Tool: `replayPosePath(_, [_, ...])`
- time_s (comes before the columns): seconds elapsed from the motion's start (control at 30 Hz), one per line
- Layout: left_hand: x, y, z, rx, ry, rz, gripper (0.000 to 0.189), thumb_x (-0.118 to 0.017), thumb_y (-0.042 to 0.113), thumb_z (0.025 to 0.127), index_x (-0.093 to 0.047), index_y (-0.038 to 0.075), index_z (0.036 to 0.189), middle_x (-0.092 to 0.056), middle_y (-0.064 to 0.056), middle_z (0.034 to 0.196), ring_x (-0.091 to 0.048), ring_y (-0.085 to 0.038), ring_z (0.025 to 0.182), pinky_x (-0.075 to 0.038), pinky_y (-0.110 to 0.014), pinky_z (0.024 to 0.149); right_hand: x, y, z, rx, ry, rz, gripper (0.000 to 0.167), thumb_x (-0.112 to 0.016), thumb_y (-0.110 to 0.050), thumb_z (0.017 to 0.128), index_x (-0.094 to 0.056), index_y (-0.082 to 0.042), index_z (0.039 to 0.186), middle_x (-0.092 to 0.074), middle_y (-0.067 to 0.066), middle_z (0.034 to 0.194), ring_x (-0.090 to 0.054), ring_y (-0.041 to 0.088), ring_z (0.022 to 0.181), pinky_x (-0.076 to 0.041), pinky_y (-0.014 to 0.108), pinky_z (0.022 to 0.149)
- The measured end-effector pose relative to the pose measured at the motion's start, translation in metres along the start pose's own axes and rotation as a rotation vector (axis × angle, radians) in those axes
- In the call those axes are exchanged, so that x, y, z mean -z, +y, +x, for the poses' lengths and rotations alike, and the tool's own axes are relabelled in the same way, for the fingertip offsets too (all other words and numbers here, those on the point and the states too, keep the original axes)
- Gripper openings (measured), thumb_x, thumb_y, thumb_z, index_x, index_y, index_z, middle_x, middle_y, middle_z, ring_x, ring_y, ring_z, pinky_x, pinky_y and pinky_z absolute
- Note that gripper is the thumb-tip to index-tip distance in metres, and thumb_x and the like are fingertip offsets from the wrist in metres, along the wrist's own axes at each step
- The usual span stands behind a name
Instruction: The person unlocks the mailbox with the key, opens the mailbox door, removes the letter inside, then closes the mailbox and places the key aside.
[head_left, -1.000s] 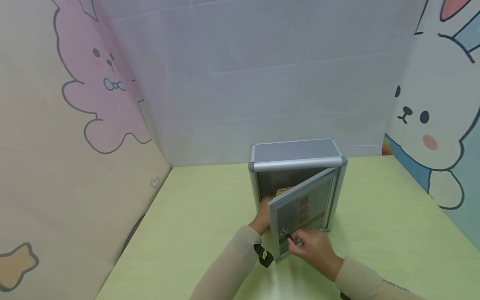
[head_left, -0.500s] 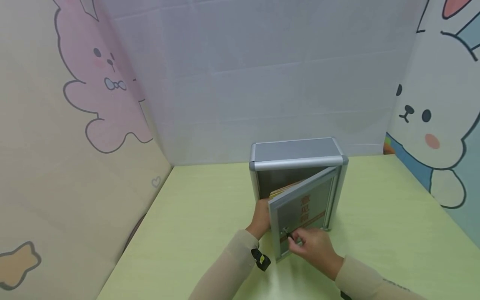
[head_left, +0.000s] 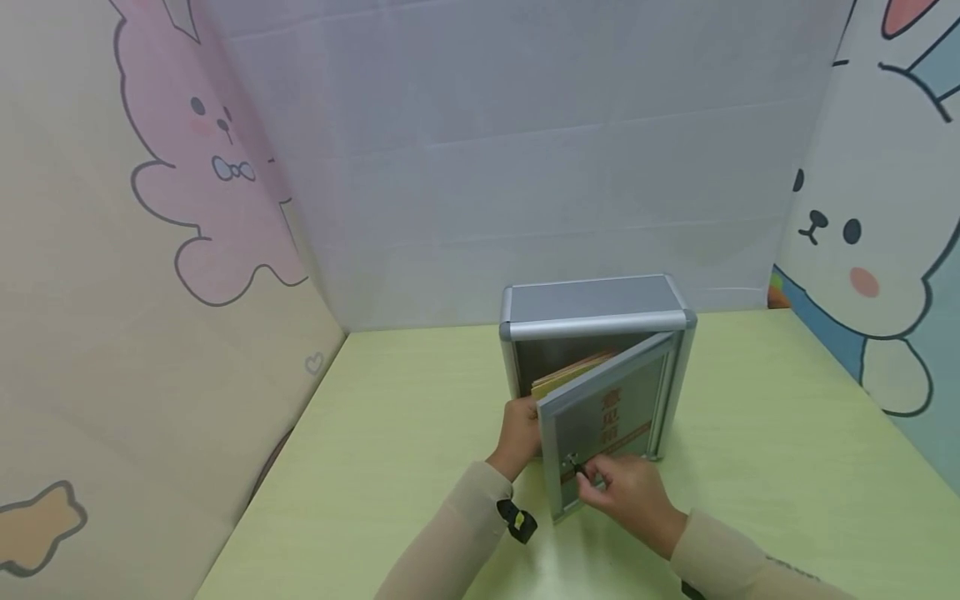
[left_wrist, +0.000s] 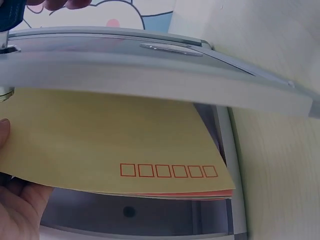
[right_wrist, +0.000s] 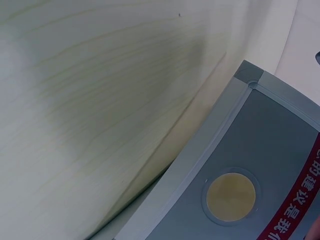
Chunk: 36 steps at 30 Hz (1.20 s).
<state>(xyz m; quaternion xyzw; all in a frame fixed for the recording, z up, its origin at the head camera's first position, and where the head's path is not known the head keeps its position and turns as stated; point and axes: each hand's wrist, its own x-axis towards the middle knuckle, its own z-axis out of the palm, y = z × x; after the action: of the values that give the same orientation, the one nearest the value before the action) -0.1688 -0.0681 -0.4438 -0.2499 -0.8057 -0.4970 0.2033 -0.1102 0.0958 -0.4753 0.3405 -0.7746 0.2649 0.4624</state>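
Observation:
A grey, aluminium-edged suggestion box [head_left: 596,304] stands on the table with its front door [head_left: 637,400] swung partly open. My left hand [head_left: 519,437] reaches in behind the door's free edge and grips a stack of envelopes [head_left: 558,381]. In the left wrist view the top envelope [left_wrist: 115,135] is tan with a row of red squares, and reddish edges show below it. The thumb lies over the stack, the other fingers under it. At the door's lock, my right hand [head_left: 633,496] pinches a key with a dark head [left_wrist: 11,15].
The pale yellow-green table [head_left: 420,383] extends around the box. A light cloth wall [head_left: 465,183] rises behind it, with cartoon-printed walls on both sides. In the right wrist view, the door's lower part has a round window [right_wrist: 231,197] and a red strip [right_wrist: 295,200].
My left hand has drawn back slightly toward the left and nearer, and more of the envelope stack shows past the door's edge. My right hand stays at the key, and the door is nearly still.

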Motion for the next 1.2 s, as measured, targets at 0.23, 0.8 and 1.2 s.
replayPosePath(0.23, [0.004,0.003,-0.003,0.093,0.002,-0.086,0.029,-0.067,-0.002,0.079,-0.058,-0.008,0.052,-0.06,-0.016,0.055,-0.037,0.007,0.051,-0.033,-0.014,0.048,0.001,-0.001,0.001,-0.012,-0.012,0.012,0.03,-0.044,-0.027,0.087,-0.054,-0.016,0.06,-0.048,-0.01,0.044,-0.028,-0.004,0.044,-0.023,0.012,0.037])
replayPosePath(0.8, [0.017,-0.001,-0.012,0.121,-0.003,0.001,0.02,-0.064,0.001,0.087,-0.067,-0.006,0.068,-0.058,-0.012,0.055,-0.037,0.003,0.048,-0.035,-0.02,0.046,0.0,-0.002,0.0,-0.025,-0.003,0.019,0.029,-0.046,-0.027,0.086,-0.054,-0.016,0.06,-0.047,-0.011,0.045,-0.027,-0.006,0.045,-0.024,0.012,0.037])
replayPosePath(1.2, [0.032,-0.008,-0.017,0.18,0.01,-0.033,0.014,-0.067,0.006,0.088,-0.07,-0.007,0.086,-0.069,-0.018,0.076,-0.065,-0.021,0.065,-0.05,-0.024,0.058,-0.002,0.0,0.0,0.001,0.019,0.014,0.035,-0.042,-0.029,0.09,-0.053,-0.016,0.06,-0.046,-0.011,0.044,-0.028,-0.004,0.043,-0.023,0.012,0.036])
